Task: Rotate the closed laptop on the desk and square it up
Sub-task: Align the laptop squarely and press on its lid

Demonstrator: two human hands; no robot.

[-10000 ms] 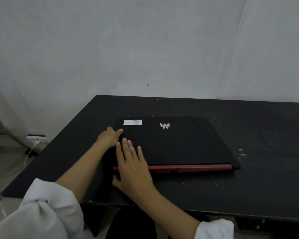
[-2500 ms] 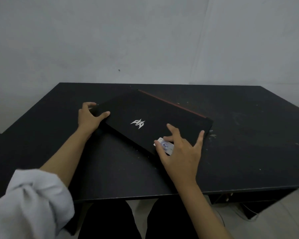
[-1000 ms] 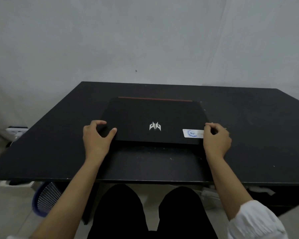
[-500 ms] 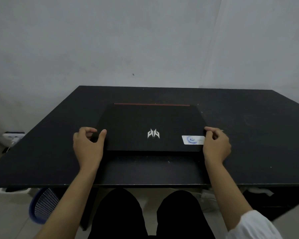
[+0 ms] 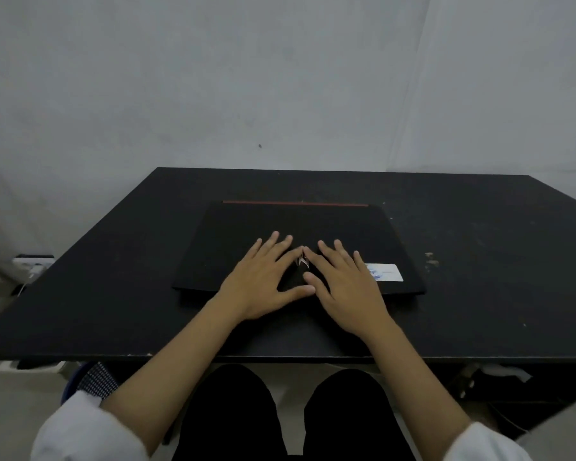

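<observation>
A closed black laptop (image 5: pixel 296 227) lies flat near the middle of a dark counter (image 5: pixel 479 261), seen from a camera worn on the person's head. Its long edges run level with the counter's front edge, so it looks squared up. A thin red strip (image 5: pixel 295 203) marks the far edge, toward the pale wall (image 5: pixel 280 78). A white sticker (image 5: pixel 384 272) sits on the lid near the front right corner.

Both hands rest palm down on the lid. The left hand (image 5: pixel 263 281) and the right hand (image 5: pixel 345 287) lie side by side, fingers spread, with index fingertips and thumb tips almost meeting over the lid's logo (image 5: pixel 302 261), which is mostly hidden. Neither hand has a grip on anything; the fingers are apart and flat, pressing rather than holding.

Judging from this, the job is at or near its end, and the risks are small ones. Lifting the hands unevenly, or dragging a palm as it leaves, could nudge the laptop out of line again, since nothing holds it except friction on the smooth counter. Leaning hard on the middle of the lid could stress the screen beneath. The counter shows pale specks and scuffs (image 5: pixel 429 259) to the right; any grit under the laptop might scratch it if it is slid further.
</observation>
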